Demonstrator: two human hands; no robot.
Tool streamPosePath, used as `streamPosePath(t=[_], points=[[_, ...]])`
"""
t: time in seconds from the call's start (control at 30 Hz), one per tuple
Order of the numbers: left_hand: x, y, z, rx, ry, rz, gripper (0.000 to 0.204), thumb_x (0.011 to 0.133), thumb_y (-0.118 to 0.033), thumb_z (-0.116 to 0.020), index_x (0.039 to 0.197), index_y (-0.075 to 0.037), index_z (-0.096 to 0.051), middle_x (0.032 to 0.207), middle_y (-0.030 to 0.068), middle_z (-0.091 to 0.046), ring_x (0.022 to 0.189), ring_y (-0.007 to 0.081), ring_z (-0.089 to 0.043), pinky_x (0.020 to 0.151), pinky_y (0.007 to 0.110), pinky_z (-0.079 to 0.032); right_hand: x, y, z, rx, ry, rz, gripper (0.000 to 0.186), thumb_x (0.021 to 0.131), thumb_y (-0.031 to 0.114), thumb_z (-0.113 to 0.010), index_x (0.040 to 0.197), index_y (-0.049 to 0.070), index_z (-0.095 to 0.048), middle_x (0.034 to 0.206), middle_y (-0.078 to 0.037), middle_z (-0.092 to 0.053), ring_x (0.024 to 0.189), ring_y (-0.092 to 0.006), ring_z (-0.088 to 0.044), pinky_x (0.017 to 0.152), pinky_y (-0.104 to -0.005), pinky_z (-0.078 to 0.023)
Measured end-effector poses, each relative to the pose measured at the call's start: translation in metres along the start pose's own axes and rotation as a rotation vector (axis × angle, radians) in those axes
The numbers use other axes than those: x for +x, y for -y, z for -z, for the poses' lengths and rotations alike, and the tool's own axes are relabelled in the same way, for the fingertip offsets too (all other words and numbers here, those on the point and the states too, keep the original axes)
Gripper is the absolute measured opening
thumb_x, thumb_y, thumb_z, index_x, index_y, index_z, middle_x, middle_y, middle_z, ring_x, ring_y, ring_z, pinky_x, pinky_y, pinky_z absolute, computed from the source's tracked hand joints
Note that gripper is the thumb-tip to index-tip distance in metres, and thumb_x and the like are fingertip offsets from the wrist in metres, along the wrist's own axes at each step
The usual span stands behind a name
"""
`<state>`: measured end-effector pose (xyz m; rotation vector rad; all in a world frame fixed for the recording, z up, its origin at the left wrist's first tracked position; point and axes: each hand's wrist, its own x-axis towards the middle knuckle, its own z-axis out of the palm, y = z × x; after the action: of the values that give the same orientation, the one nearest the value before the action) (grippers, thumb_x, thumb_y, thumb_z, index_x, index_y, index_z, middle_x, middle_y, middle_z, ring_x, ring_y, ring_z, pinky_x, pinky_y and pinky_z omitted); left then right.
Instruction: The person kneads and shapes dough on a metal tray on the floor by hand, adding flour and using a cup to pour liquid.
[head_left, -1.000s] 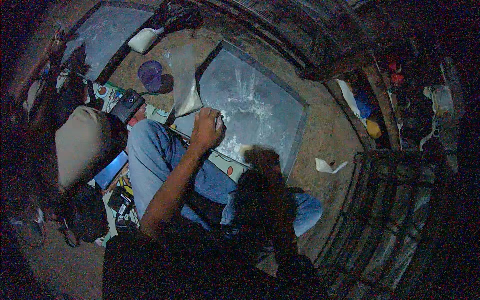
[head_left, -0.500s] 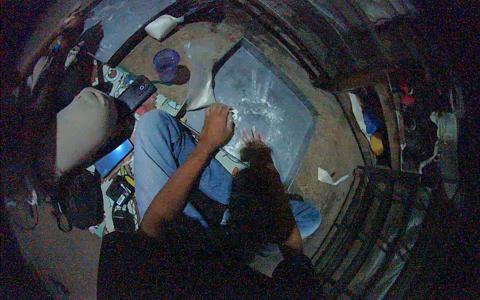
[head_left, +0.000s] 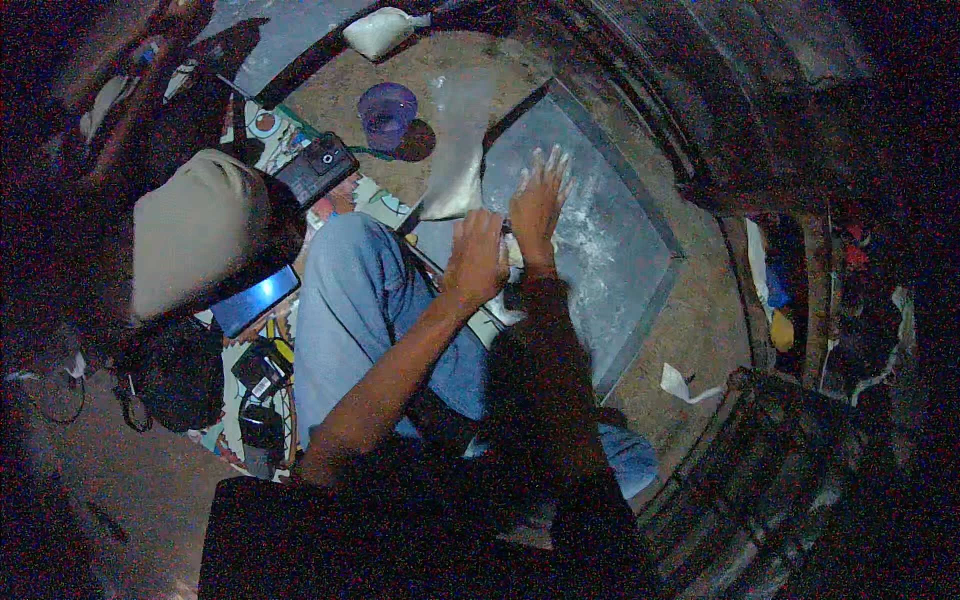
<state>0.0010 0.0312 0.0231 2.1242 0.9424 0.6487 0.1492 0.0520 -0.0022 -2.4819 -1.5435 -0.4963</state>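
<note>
A grey square board (head_left: 625, 300) lies on the floor in front of my knees, dusted with white powder (head_left: 597, 240). My left hand (head_left: 477, 258) is over its left edge, fingers curled in. At its fingertips shows a small pale lump (head_left: 514, 250), partly hidden between the two hands. My right hand (head_left: 542, 195) is over the board just right of the left one, fingers stretched out and apart. Beyond my left hand, against the board's edge, lies a clear plastic bag (head_left: 458, 185) with white powder at its near end.
A purple tub (head_left: 388, 110) stands on the floor beyond the bag. A tied white bag (head_left: 380, 35) lies farther off. On my left are a black device (head_left: 318, 170), a lit screen (head_left: 256, 300) and a beige rounded thing (head_left: 195, 230). A white scrap (head_left: 685, 383) lies right.
My right hand has come up from the powdered board and moved forward beside the left hand. My left hand stays curled near the board's edge. The whole view has shifted.
</note>
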Motion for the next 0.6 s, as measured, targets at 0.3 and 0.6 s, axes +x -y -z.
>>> streamPosePath(t=[0.3,0.6], points=[[-0.009,0.017,-0.039,0.117,-0.145,-0.016,0.039,0.081,-0.015,-0.052,0.118,-0.004,-0.050,0.120,0.0201,-0.050,0.115,0.0367,-0.045,0.095,0.048,-0.035,-0.027,-0.017,0.011,0.267,0.035,-0.119,0.046,0.085,0.023,-0.057,0.123,-0.001,-0.049,0.144,-0.020,-0.033,0.136,-0.0357,-0.027,0.112,-0.0526,-0.014],[-0.001,0.001,0.002,0.008,-0.056,0.111,0.044,0.080,-0.017,-0.057,0.118,0.004,-0.047,0.118,0.0223,-0.048,0.115,0.0371,-0.043,0.099,0.048,-0.032,-0.154,-0.083,0.090,0.592,0.353,-0.084,0.040,0.080,0.019,-0.064,0.114,0.002,-0.054,0.134,-0.023,-0.046,0.120,-0.0391,-0.047,0.101,-0.0442,-0.037]])
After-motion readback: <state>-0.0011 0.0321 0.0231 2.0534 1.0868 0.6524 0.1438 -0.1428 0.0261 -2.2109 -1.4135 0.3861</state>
